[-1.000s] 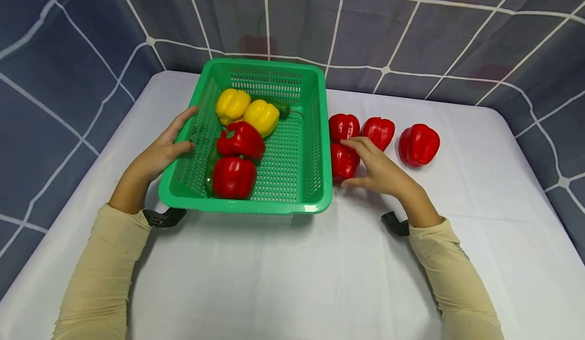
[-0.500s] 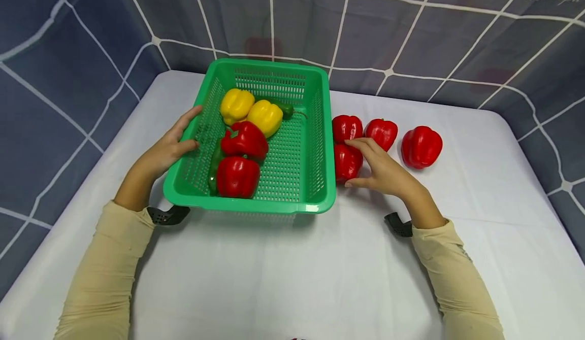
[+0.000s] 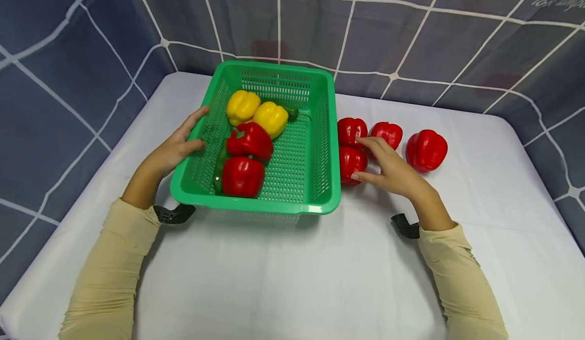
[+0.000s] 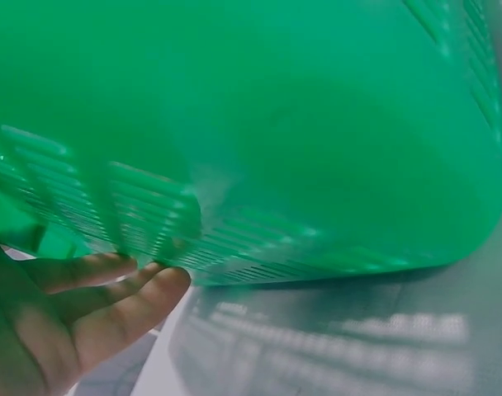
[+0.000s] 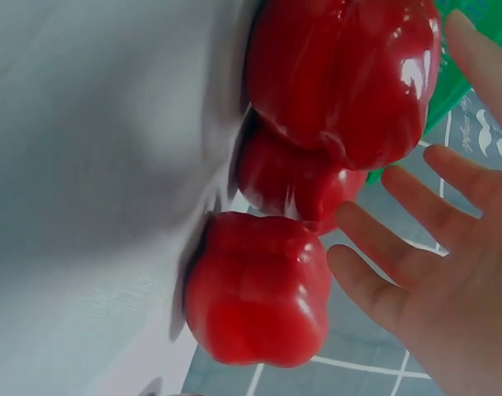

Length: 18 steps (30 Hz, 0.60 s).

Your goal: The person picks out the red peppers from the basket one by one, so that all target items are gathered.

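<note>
In the head view a green plastic basket (image 3: 256, 206) stands at the back left. Inside lie two yellow bell peppers (image 3: 243, 107), two red bell peppers (image 3: 243, 177) and green peppers (image 3: 289, 110), partly covered. My left hand (image 3: 175, 147) is at its left side, thumb and index finger at the rim; the left wrist view shows extended fingers (image 4: 139, 309) against the slotted outer wall. My right hand (image 3: 390, 171) hovers with spread fingers beside the front red bell pepper (image 3: 352, 165), right of the basket. In the right wrist view nothing lies between its fingers.
Behind the front pepper are two more loose red bell peppers, one next to the basket (image 3: 352, 131) and one to its right (image 3: 387, 134). Another red bell pepper (image 3: 426, 150) lies farther right. A grey-blue cloth (image 3: 311, 30) with white lines hangs behind the white table (image 3: 292, 279).
The whole head view has shifted slightly, moving the scene right. My right hand has drawn a little to the right of the front red bell pepper. The left hand keeps its place at the basket.
</note>
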Each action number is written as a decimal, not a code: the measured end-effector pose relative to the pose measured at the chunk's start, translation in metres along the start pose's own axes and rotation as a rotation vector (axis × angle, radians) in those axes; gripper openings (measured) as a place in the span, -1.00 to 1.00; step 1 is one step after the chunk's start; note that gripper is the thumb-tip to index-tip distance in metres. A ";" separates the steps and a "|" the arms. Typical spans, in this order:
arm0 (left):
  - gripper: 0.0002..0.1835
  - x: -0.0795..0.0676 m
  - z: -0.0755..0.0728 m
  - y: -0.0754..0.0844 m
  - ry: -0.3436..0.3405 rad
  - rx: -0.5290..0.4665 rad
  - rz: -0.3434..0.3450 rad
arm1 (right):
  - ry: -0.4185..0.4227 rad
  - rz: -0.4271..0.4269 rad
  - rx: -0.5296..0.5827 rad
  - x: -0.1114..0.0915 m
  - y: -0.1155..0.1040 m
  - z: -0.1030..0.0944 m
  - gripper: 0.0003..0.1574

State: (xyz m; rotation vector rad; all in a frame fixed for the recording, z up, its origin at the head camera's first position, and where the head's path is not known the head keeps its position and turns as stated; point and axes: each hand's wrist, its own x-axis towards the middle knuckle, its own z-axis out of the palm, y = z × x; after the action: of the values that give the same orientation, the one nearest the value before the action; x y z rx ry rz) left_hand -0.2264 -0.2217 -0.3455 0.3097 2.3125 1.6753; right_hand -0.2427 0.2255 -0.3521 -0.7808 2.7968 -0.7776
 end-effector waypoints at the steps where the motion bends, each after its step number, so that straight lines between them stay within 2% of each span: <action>1: -0.17 0.000 0.001 0.000 0.000 -0.011 0.001 | 0.009 0.008 -0.006 0.000 -0.001 -0.002 -0.01; 4: -0.17 0.001 0.003 -0.001 0.007 -0.033 -0.003 | 0.040 0.016 -0.025 0.003 -0.006 -0.010 -0.02; 8: -0.16 0.001 0.003 0.000 0.014 -0.006 -0.011 | 0.073 -0.002 -0.053 0.015 -0.017 -0.020 -0.04; 18: -0.18 0.000 0.002 0.000 0.028 -0.025 -0.020 | 0.076 -0.099 -0.087 0.055 -0.044 -0.032 -0.04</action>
State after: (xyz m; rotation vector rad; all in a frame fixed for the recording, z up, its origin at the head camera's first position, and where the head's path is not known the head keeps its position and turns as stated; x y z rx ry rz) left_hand -0.2260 -0.2200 -0.3459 0.2590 2.3056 1.7081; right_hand -0.2783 0.1792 -0.3014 -0.9290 2.8955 -0.7196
